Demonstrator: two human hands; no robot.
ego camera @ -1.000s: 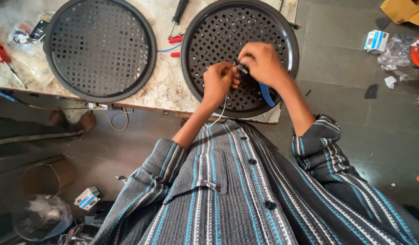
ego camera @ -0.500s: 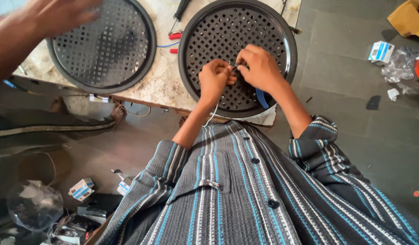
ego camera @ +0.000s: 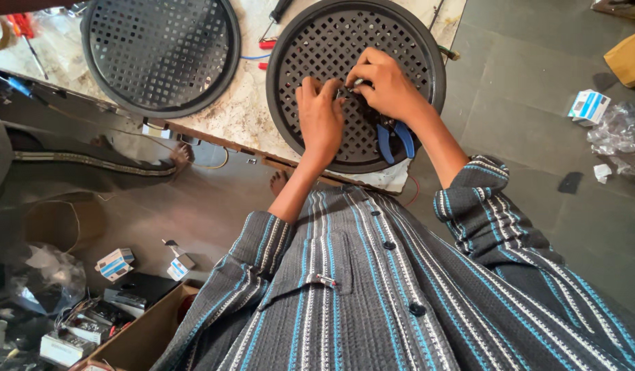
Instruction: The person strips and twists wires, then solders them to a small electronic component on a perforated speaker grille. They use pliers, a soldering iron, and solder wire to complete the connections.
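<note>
On the far left of the marble worktop (ego camera: pixel 249 117) a second round black grille (ego camera: pixel 159 51) lies flat, untouched. Beside it sits the working black grille (ego camera: pixel 352 82), and over its centre the left hand (ego camera: pixel 321 117) pinches a small dark part (ego camera: pixel 346 91), fingers curled tight. The right hand (ego camera: pixel 386 86) grips blue-handled pliers (ego camera: pixel 394 137), clamped on that same part.
</note>
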